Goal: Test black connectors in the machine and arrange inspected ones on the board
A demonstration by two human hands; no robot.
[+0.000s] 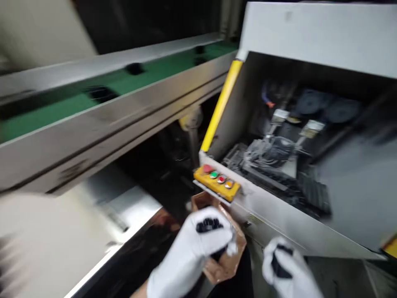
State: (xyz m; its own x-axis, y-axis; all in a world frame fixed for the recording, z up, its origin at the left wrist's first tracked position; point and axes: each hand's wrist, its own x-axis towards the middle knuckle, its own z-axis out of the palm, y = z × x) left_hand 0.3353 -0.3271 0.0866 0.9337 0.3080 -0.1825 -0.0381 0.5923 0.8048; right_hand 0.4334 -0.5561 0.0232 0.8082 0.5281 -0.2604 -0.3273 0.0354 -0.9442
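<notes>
Cardboard piece (225,265): brown, folded, rough-edged; held low at centre of the head view, just below the front edge of the machine housing (263,215).
Left hand (192,244): white glove with black grip dots; fingers curled around the cardboard piece, pinching it.
Right hand (287,265): matching glove; fingers bunched and half curled, nothing visible in the grip; near the housing's front edge, well apart from the cardboard piece.
Control box (217,182): yellow; four buttons, coloured red, green, red, orange; mounted at the housing's front corner, just above the cardboard piece.
Housing interior: dark discs (310,102) at rear, two metal clamps (279,118) below them, crumpled grey material (268,151) at front; details blurred.
Housing cover (319,37): grey, standing open above the interior, with a yellow bar (221,103) along its left edge.
Conveyor (93,132): steel side rail and green belt (161,74), running along the left of the housing.
Progress: housing open; cardboard piece in hand, not resting on any surface.
</notes>
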